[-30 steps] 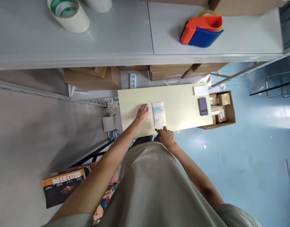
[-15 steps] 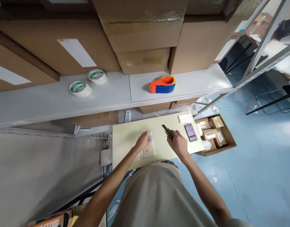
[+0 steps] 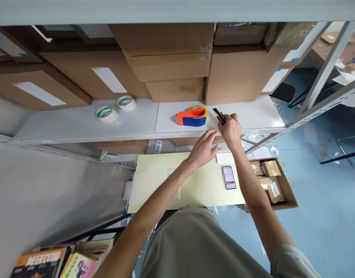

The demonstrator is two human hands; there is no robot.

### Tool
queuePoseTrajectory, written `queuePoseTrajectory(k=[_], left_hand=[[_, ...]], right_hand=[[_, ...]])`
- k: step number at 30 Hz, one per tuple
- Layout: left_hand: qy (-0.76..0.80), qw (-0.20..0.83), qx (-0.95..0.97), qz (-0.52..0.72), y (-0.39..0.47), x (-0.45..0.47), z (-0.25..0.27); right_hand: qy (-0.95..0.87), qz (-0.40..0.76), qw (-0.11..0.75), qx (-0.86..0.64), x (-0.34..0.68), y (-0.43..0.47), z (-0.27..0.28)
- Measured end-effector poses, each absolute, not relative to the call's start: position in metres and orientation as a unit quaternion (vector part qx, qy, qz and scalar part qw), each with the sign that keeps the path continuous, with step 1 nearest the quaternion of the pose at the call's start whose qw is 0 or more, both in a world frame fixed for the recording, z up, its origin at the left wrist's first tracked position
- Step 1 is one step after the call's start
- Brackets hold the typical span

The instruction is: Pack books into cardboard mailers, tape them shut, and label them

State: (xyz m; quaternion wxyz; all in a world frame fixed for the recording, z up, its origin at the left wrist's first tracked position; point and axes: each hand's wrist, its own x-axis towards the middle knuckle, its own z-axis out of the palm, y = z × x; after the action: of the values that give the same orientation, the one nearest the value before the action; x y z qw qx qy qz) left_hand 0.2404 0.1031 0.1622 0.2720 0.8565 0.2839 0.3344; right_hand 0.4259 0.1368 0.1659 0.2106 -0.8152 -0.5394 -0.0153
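My right hand (image 3: 231, 130) is wrapped round a black and yellow utility knife (image 3: 219, 116), held above the front edge of the grey shelf. Its tip points up and left, just right of an orange and blue tape dispenser (image 3: 191, 116) that rests on the shelf. Close by on the left, my left hand (image 3: 204, 148) is in the air with fingers stretched and thumb apart, holding nothing. Below it, a flat, pale packet (image 3: 176, 193) lies on the cream table (image 3: 204, 193), mostly covered by my left forearm. A phone (image 3: 229, 177) lies on the table's right part.
Two tape rolls (image 3: 107, 114) sit on the shelf (image 3: 142, 123) before large cardboard boxes (image 3: 177, 65). A white pad (image 3: 224, 158) lies by the phone. Right of the table stands an open carton (image 3: 287, 193) of small boxes. Books (image 3: 41, 262) are at lower left; a metal post (image 3: 328, 65) rises at right.
My left hand has let go of the packet and moved up and right, its fingers now open. My right hand has carried the utility knife up over the shelf edge. The view has shifted.
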Motion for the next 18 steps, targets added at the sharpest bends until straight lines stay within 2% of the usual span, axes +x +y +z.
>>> queuePoseTrajectory(k=[4, 7, 13, 16, 18], left_hand=[[0.312, 0.264, 0.848, 0.337, 0.099, 0.234, 0.166], [0.344, 0.275, 0.838, 0.321, 0.080, 0.221, 0.146], [0.459, 0.341, 0.792, 0.215, 0.022, 0.169, 0.046], [0.559, 0.353, 0.739, 0.129, -0.002, 0.119, -0.013], [0.622, 0.355, 0.695, 0.064, -0.013, 0.081, -0.045]], right_hand=[[-0.553, 0.008, 0.170, -0.815, 0.441, 0.171, 0.152], [-0.574, -0.009, 0.180, -0.799, 0.450, 0.184, 0.137], [-0.585, -0.073, 0.295, -0.751, 0.432, 0.141, 0.097], [-0.603, -0.011, 0.302, -0.738, 0.394, 0.087, 0.056], [-0.630, 0.094, 0.285, -0.717, 0.362, 0.048, 0.019]])
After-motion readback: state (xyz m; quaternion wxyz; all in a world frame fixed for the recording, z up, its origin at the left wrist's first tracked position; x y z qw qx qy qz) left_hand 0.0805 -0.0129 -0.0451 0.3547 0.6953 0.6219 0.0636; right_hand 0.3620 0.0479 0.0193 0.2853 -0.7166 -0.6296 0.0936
